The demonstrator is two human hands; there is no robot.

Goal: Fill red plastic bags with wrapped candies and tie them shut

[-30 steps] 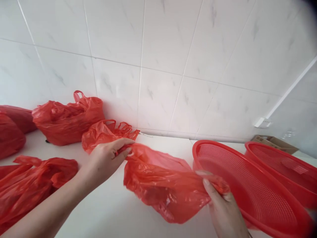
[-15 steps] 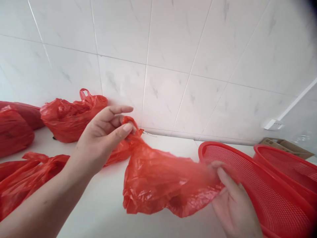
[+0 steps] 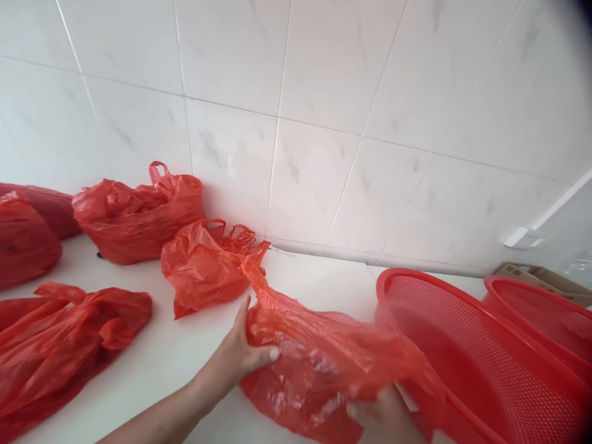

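In front of me is a red plastic bag (image 3: pixel 314 351), crinkled and slightly see-through, its narrow twisted top pointing toward the wall. My left hand (image 3: pixel 252 348) clasps its left side, the thumb lying over the front and the other fingers partly behind the plastic. At the bag's lower right my right hand (image 3: pixel 386 416) grips it. That hand is blurred and partly covered by the plastic, with the thumb tip showing. What the bag contains cannot be made out. Just beyond it, a smaller red bag (image 3: pixel 206 262) with looped handles stands on the white table (image 3: pixel 319 277).
A red mesh basket (image 3: pixel 467 345) stands close on the right, with another red basket (image 3: pixel 546 314) behind it. On the left lie a knotted red bag (image 3: pixel 69 351) and a fuller red bag (image 3: pixel 139 216). A cardboard box (image 3: pixel 546 280) sits by the tiled wall (image 3: pixel 319 172).
My left hand has left the bag's top and moved down to its side. The bag is lower and spread wider, and my right hand has shifted down and left beneath it.
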